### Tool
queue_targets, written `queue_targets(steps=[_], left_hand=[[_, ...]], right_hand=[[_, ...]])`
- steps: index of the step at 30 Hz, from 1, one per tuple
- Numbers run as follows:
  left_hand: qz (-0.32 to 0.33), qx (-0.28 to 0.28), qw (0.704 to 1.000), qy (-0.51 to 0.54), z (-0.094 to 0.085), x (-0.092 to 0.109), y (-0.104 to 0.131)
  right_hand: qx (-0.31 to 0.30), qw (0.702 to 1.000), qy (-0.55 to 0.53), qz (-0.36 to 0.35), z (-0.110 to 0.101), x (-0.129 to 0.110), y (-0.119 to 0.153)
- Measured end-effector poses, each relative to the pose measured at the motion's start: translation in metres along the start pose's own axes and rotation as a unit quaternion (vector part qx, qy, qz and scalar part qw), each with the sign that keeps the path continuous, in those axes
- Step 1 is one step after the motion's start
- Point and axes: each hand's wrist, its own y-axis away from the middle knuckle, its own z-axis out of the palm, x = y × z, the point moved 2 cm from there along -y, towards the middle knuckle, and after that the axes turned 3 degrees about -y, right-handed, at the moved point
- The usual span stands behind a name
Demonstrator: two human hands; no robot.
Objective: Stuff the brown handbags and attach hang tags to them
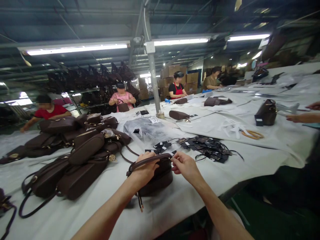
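In front of me a dark brown handbag (160,181) rests on the white-covered table, its strap trailing off to the left. My left hand (146,168) grips it by the top edge, fingers wrapped over the opening and partly hidden. At the bag's right end, my right hand (183,165) pinches something small at the corner, near a bit of metal; the fingertips cover most of it. Two cord ends with gold tips (140,203) dangle below the bag's left side. Just beyond my hands lies a heap of black hang tags (207,146) with cords.
Many brown handbags (86,166) are piled on the left. Clear plastic sheeting (145,130) lies by a grey post (153,70). Orange-handled scissors (252,134) and another bag (267,112) are to the right, near a co-worker's hands (302,117). Several people work around the table.
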Motion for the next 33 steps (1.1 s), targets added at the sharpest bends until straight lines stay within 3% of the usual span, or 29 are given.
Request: queue_targets(steps=[2, 8, 13, 18, 21, 26, 29, 32, 33], left_hand=[[0.004, 0.001, 1.000, 0.013, -0.002, -0.001, 0.001], [0.025, 0.018, 0.997, 0.068, 0.006, -0.002, 0.001], [0.006, 0.034, 0.998, 0.054, 0.004, -0.010, 0.001], [-0.084, 0.012, 0.996, 0.009, -0.008, -0.036, 0.022], [-0.066, 0.007, 0.998, 0.011, -0.002, -0.041, 0.028], [-0.015, 0.036, 0.999, 0.020, 0.015, -0.021, 0.014], [0.037, 0.092, 0.995, 0.032, 0.013, -0.015, 0.018], [0.160, 0.201, 0.963, 0.078, 0.008, -0.025, 0.044], [0.163, 0.240, 0.951, 0.109, 0.009, -0.033, 0.054]], right_hand=[[-0.005, 0.992, -0.115, 0.050, -0.001, 0.005, -0.004], [-0.004, 0.956, -0.286, 0.071, 0.009, -0.009, 0.003], [-0.021, 0.965, -0.257, 0.037, 0.034, -0.037, 0.006], [0.003, 0.965, -0.258, 0.042, 0.023, -0.040, 0.000], [-0.003, 0.973, -0.231, 0.022, 0.024, -0.041, 0.004], [-0.064, 0.979, -0.194, -0.002, 0.064, -0.043, 0.017], [-0.071, 0.975, -0.212, 0.011, 0.070, -0.039, 0.015], [-0.046, 0.976, -0.211, 0.016, 0.053, -0.035, 0.006], [-0.046, 0.978, -0.202, 0.016, 0.046, -0.035, 0.003]])
